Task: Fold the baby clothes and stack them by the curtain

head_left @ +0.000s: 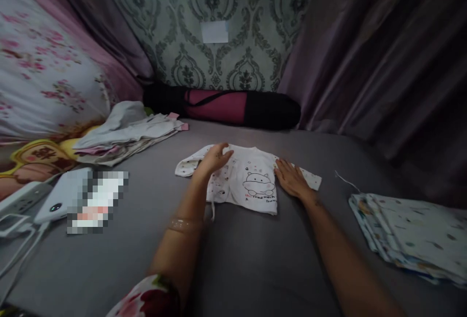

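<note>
A small white baby shirt (251, 176) lies spread out in front of me on the grey bed surface (248, 253). An outlined cartoon animal with lettering is printed on its front, and tiny coloured marks dot the sleeves. From the lower hem hangs a thin white tie. My left hand (218, 158) is over the shirt's left part near the sleeve, fingers bent and apart from the thumb, with nothing seen in them. Flat on the right sleeve, near the shirt's side, rests my right hand (292, 178) with its fingers stretched out.
Folded patterned clothes (419, 234) are stacked at the right. A heap of pale clothes (127, 129) lies at the back left, by a yellow cushion (40, 154). Nearer are a white power bank (65, 195) and a power strip (25, 197) with cables. A black-and-pink rolled bag (222, 107) borders the wall.
</note>
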A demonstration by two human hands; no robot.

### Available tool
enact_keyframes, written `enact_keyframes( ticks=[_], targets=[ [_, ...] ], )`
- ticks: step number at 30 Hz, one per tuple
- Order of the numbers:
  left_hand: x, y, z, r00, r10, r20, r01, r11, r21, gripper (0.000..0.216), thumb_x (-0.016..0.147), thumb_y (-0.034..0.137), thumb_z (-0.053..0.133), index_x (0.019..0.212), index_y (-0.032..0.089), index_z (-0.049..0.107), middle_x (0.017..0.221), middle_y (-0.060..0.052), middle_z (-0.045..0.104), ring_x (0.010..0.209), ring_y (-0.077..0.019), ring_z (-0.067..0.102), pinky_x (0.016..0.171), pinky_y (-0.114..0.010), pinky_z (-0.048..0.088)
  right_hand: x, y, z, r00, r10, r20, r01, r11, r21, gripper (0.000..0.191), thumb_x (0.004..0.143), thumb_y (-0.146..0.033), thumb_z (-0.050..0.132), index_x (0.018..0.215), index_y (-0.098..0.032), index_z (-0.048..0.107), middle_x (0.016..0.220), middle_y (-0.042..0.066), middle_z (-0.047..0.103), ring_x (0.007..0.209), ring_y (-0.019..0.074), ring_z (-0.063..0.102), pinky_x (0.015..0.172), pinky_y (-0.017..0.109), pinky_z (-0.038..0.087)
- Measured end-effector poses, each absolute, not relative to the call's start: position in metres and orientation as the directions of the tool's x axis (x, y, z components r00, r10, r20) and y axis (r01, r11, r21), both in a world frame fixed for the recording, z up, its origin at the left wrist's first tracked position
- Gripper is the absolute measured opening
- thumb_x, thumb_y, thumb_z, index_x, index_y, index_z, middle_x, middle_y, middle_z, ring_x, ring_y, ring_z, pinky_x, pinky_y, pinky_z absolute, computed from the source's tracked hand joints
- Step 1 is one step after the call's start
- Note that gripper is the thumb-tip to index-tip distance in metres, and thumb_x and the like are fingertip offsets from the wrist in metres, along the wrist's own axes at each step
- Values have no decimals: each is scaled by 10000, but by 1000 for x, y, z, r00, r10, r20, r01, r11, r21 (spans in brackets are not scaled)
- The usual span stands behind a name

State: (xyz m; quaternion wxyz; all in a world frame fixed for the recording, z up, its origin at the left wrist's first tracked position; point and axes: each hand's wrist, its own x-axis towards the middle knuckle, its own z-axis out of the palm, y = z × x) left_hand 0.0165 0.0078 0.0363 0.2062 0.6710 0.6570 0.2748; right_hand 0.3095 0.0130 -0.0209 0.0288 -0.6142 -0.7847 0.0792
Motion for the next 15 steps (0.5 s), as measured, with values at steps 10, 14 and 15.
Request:
enact_keyframes(
  ticks=[10,14,15],
  targets=[
    [-85,-8,36,-373,911,-176,749,407,523,445,821,306,608,1225,124,570,1066,-106,696,889,-179,670,670,-214,491,313,18,-28,-254,967,-21,961,250,-122,626,992,-431,151,1512,-124,315,1581,93,278,1469,249,205,1187,505,168],
    [-114,-21,28,-409,868,-281,746,495,446,397,740,289,681,1088,101,638,943,-107,718,838,-205,672,609,-223,470,322,29,-23,-241,966,-91,949,215,-229,608,987,-442,186,1493,-155,363,1578,82,284,1462,242,231,1185,502,175],
    [-119,-24,26,-408,867,-286,746,497,442,367,721,287,692,1038,106,655,910,-99,720,831,-210,671,605,-225,470,324,33,-20,-239,965,-110,943,204,-262,604,985,-455,207,1481,-162,390,1564,84,316,1447,247,274,1179,488,207]
  ],
)
